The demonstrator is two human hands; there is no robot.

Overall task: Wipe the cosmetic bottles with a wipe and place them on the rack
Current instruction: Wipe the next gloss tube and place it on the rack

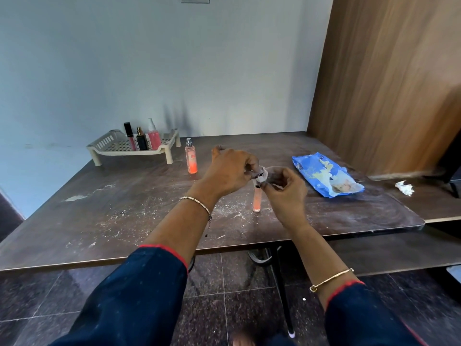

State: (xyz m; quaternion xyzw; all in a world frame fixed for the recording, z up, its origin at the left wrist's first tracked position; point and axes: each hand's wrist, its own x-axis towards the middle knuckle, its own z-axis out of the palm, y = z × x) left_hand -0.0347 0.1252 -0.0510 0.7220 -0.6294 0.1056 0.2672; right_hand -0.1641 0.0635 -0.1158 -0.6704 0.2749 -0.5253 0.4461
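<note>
Mid-frame, the left hand [229, 171] and right hand [285, 189] both pinch the wipe [261, 176] round the cap of the upright pink bottle [257, 202], seemingly to scrub it. The rack [104, 146] sits upper left.

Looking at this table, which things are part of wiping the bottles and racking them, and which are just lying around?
In the job: white wipe and slim pink tube, held by left hand and right hand; orange-pink spray bottle; beige plastic rack holding three bottles; blue wipes pack.
Lying about: crumpled white tissue; brown wooden panel.
</note>
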